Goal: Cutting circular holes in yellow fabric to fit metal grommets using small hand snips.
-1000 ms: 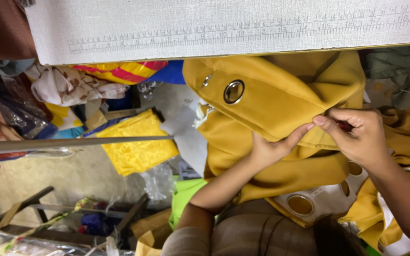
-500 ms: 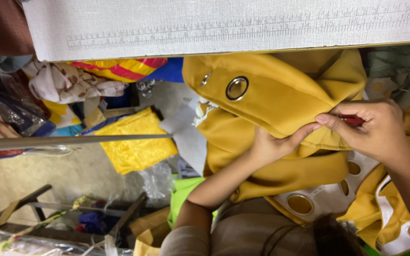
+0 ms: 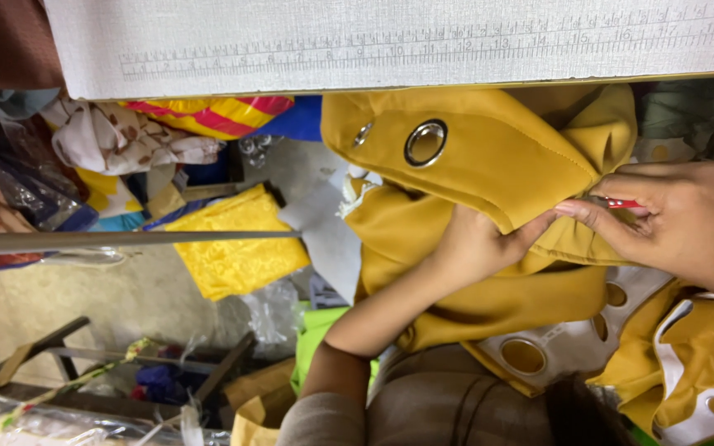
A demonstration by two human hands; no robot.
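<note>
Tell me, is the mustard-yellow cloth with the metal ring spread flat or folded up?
Folded and bunched. The mustard-yellow cloth with the metal ring doubles over itself, pinched at the fold by the left hand and right hand.

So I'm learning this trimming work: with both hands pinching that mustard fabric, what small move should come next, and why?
Probably ease the red-handled tool in the right hand toward the pinched fold, while the left hand keeps the mustard fabric taut. Both thumbs meet on one ridge of cloth, and only the tool's red part shows there; its working end is hidden.
</note>
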